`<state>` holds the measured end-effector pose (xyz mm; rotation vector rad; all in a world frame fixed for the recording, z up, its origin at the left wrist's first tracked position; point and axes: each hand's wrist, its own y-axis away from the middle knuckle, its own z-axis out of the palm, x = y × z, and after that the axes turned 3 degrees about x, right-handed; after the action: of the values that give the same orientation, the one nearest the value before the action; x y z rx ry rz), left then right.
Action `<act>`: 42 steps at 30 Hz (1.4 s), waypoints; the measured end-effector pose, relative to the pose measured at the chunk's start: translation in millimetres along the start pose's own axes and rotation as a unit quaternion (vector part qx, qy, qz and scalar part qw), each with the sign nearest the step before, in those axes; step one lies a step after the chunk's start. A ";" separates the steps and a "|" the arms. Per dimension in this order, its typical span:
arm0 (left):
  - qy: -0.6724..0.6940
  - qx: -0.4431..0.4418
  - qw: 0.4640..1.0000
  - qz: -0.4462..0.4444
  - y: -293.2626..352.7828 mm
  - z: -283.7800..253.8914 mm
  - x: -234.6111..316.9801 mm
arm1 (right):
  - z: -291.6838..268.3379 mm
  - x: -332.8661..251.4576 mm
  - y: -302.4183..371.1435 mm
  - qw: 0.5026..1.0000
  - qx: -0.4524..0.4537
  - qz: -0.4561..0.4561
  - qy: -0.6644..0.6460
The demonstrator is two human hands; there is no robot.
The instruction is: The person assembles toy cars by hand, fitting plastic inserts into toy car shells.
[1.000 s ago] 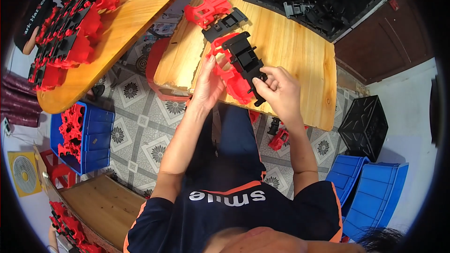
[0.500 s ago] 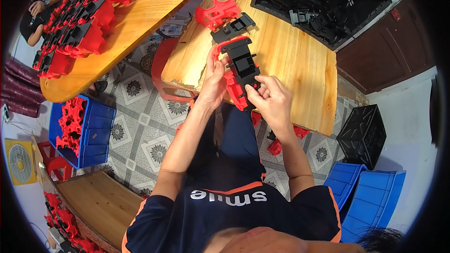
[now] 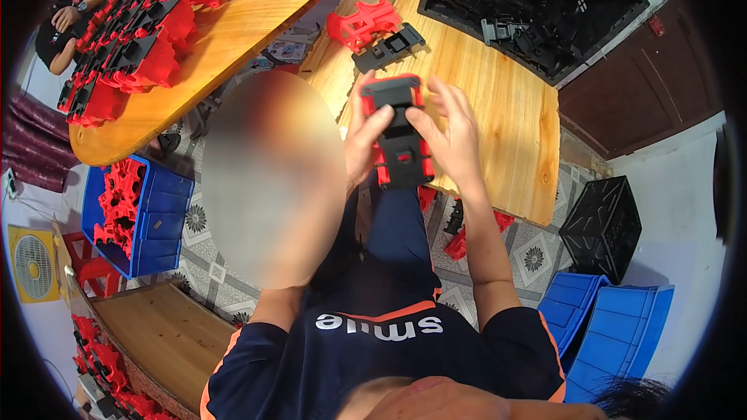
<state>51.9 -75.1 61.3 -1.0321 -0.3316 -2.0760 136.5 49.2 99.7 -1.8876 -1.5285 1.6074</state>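
Note:
Over the table's near edge, my left hand is closed around the left side of a red and black plastic assembly. Its thumb lies on the black top plate; the fingers behind are hidden. My right hand is at the assembly's right side, thumb tip touching the black plate, other fingers apart and stretched away. Red plastic shows along the sides of the black plate. Just beyond lie a loose black plastic plate and an open red plastic frame on the wooden table.
A black tray of black parts stands at the table's far right. Rows of red and black assemblies cover another table at left, where a person sits. A blue bin holds red parts. A blurred patch hides part of my left forearm.
The assembly has turned more upright, its black plate now facing up. My right hand has shifted from its lower right corner to mid-side, fingers extended. Both thumbs now rest on the plate.

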 end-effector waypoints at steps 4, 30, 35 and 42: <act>-0.201 0.058 0.966 0.154 2.8 -15.0 -5.3 | 9.3 -9.3 -17.8 0.974 -0.187 0.080 -0.098; -0.110 0.534 0.822 0.165 53.9 -427.9 545.9 | -2.2 -54.0 32.4 0.944 -0.251 0.182 -0.110; -0.099 0.403 0.910 0.005 14.9 -414.2 501.9 | -6.3 -29.6 22.2 0.959 -0.217 0.167 -0.067; -0.169 0.399 0.901 -0.028 60.7 -485.7 543.0 | 43.5 35.2 -24.6 0.967 -0.171 0.165 -0.090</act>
<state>-375.2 -659.9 161.1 -0.8458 -1.2755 -1.5350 82.1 69.3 80.5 -2.3418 -1.7324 1.7859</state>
